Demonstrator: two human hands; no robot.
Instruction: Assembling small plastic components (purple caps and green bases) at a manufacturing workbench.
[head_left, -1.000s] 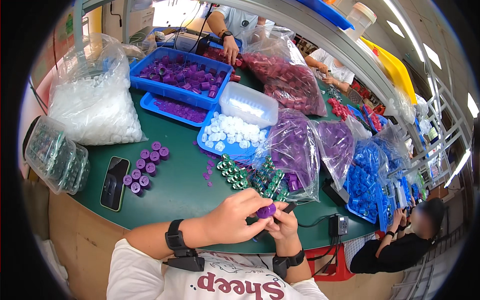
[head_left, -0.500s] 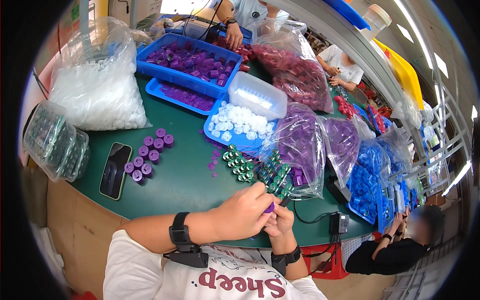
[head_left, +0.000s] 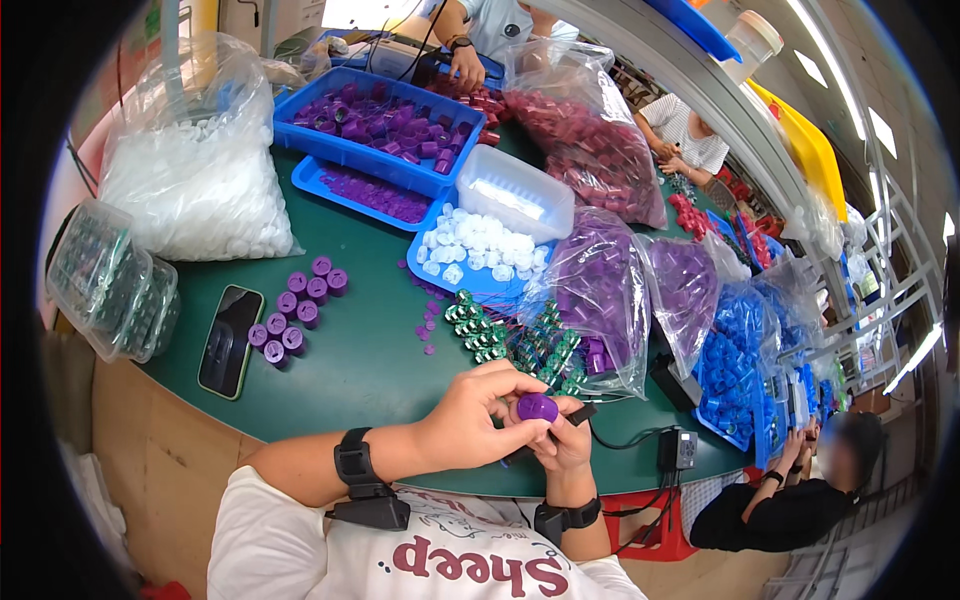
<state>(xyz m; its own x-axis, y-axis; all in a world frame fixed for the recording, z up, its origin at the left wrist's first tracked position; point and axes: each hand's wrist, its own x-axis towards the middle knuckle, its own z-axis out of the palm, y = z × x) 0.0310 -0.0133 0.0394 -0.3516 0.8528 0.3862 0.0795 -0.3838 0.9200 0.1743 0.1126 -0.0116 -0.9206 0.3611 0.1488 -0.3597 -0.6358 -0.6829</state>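
Close to the table's near edge, a round purple cap [head_left: 537, 406] is pinched between the fingers and thumb of my left hand [head_left: 478, 415]. My right hand [head_left: 566, 447] closes on the same cap from below and the right. A black rod-like piece [head_left: 581, 413] sticks out beside the right fingers, its middle hidden in that hand. Just beyond my hands lies a heap of green circuit boards [head_left: 540, 350] with thin wires. To the left, several purple caps [head_left: 297, 303] stand in a cluster by a phone [head_left: 231, 340].
Blue trays hold purple parts [head_left: 385, 125] and white translucent pieces [head_left: 480, 245], beside a clear bin [head_left: 515, 195]. Bags of white [head_left: 195, 190], red [head_left: 600, 150] and purple parts [head_left: 600, 290] surround them. At right sit a blue-parts tray [head_left: 725, 380] and a power adapter [head_left: 679, 447]. Other people work nearby.
The purple cap has turned and come up into fuller view between my hands. My left fingers have shifted from covering it to gripping its side.
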